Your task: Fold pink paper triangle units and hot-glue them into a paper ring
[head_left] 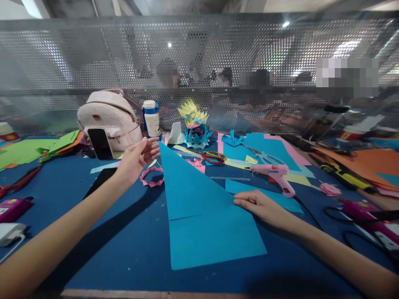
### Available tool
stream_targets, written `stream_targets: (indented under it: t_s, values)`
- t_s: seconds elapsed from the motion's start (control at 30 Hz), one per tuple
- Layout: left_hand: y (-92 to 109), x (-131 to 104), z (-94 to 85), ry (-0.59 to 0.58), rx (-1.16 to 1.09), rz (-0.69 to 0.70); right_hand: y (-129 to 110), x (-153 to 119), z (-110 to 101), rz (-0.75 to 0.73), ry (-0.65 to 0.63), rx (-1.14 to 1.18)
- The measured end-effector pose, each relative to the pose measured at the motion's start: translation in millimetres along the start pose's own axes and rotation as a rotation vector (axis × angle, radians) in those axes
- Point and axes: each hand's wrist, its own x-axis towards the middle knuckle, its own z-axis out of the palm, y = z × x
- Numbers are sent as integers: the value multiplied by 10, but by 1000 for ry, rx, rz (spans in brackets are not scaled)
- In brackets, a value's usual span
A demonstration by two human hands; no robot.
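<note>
A sheet of blue paper (202, 207) is folded to a slanting edge, with a short slit or crease near its left side. My right hand (258, 205) pinches that slanting edge at its right part, thumb and fingers closed. By the top left corner of the paper is my left hand (137, 160), fingers stretched out and apart; whether they touch the corner I cannot tell. Behind the sheet lie a pink zigzag paper ring (151, 176) and a folded pink paper piece (198, 165).
Farther back stand a white backpack (109, 114), a phone (100, 144), a bottle (151, 118) and a yellow-and-blue paper flower (197, 135). Red-handled scissors (213, 157), blue scissors (269, 158) and a pink glue gun (277, 172) with a cord lie right. A perforated metal screen (124, 58) rises behind.
</note>
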Motion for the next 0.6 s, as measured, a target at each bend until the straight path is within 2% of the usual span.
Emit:
stream_targets:
  t_s: [0.07,0.1,0.17,0.23,0.37,0.5,0.6]
  values:
    - [-47,-84,-21,-74,32,-63,36,9,-10,1,8,10]
    - [-91,-151,-11,-178,88,-129,48,17,-14,0,12,15]
    - [-204,-316,37,-305,158,-218,59,40,-16,-7,22,25]
    - [-327,-481,96,-453,345,-261,55,73,-8,-20,37,23]
    - [-518,-653,130,-437,657,-147,47,149,28,-34,43,-35]
    - [-617,-638,52,-403,836,-56,75,197,49,-65,42,-96]
    - [-650,-617,-2,-413,922,47,111,208,41,-161,44,-153]
